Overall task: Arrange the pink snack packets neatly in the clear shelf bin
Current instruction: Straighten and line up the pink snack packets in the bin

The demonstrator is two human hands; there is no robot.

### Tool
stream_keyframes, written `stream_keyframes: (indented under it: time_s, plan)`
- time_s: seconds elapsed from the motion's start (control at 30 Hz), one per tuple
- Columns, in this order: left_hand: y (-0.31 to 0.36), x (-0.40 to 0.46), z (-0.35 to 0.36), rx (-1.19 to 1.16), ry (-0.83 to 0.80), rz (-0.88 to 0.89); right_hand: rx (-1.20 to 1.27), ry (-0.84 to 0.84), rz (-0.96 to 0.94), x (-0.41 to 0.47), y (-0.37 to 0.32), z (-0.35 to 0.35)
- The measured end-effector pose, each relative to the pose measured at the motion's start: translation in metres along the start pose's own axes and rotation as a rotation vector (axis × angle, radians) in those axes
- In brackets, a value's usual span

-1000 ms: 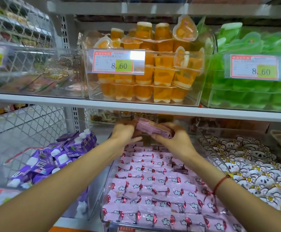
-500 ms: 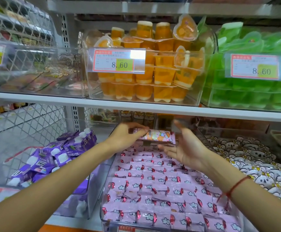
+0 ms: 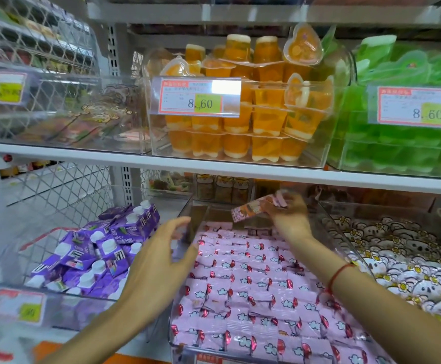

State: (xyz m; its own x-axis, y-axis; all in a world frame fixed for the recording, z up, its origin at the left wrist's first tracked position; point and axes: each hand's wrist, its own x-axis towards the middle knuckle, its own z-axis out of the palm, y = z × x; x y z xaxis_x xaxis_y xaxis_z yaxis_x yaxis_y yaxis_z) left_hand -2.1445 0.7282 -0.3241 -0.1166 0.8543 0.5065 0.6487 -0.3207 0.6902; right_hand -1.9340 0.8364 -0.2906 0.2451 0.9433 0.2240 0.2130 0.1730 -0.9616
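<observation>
Pink snack packets [image 3: 253, 292]: laid in close rows, filling the clear shelf bin [image 3: 188, 224] on the lower shelf. One packet bundle [image 3: 256, 207]: raised above the bin's rear, tilted, pinched by the right hand [image 3: 290, 216]. Left hand [image 3: 161, 256]: fingers spread, holding nothing, over the bin's left wall. Purple cartons [image 3: 98, 248]: heaped in the left-hand bin. Orange jelly cups [image 3: 243, 122]: stacked on the shelf above.
</observation>
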Motion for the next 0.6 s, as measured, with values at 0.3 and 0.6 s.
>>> stream_keyframes:
  time_s: [0.3, 0.6]
  plan:
    - [-0.006, -0.021, 0.000, 0.001, -0.012, -0.060, -0.846, -0.230, -0.463, 0.022, -0.013, 0.015]
    - [-0.006, -0.023, -0.003, -0.050, -0.051, -0.074, -1.001, -0.557, -0.323, 0.012, 0.026, 0.035]
